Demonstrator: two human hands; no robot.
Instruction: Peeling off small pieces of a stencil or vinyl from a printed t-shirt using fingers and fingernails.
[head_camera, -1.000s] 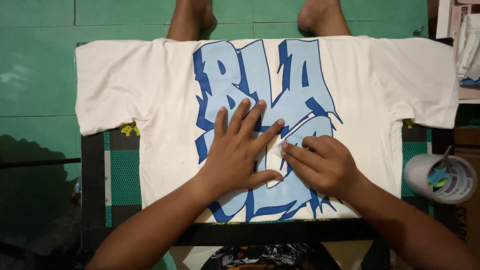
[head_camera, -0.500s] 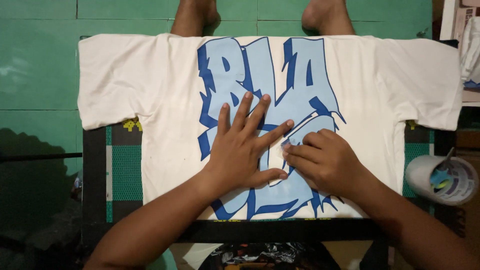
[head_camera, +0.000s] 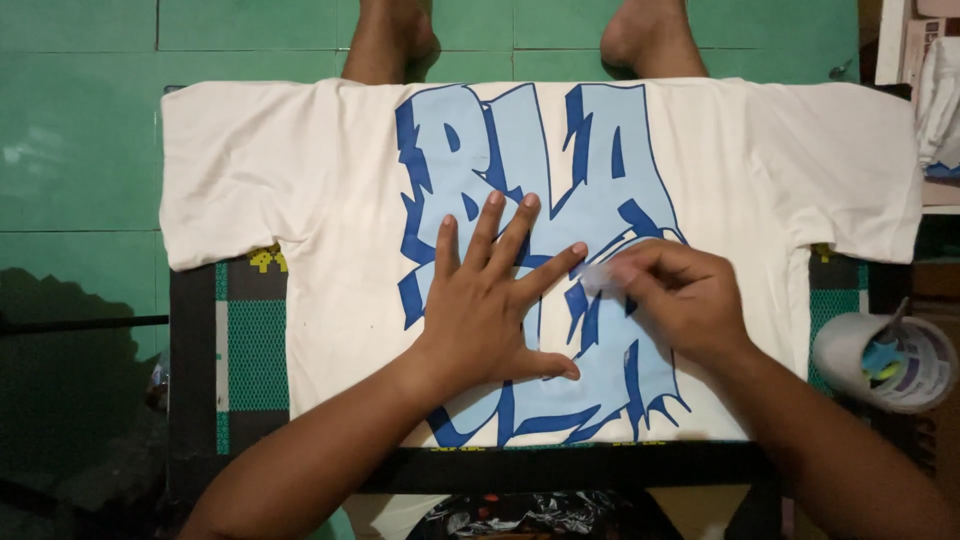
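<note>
— Where is the shirt?
— The white T-shirt lies flat before me, long axis left-right. My left hand presses splayed on the blue print.
— And the right?
— My right hand, just beside, pinches a small pale scrap.

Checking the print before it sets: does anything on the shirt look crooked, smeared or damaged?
Nothing stands out. The white T-shirt lies flat and square on the board, its blue lettering crisp where visible. The left hand presses flat on it; the right hand pinches a small, blurred pale piece.
</note>
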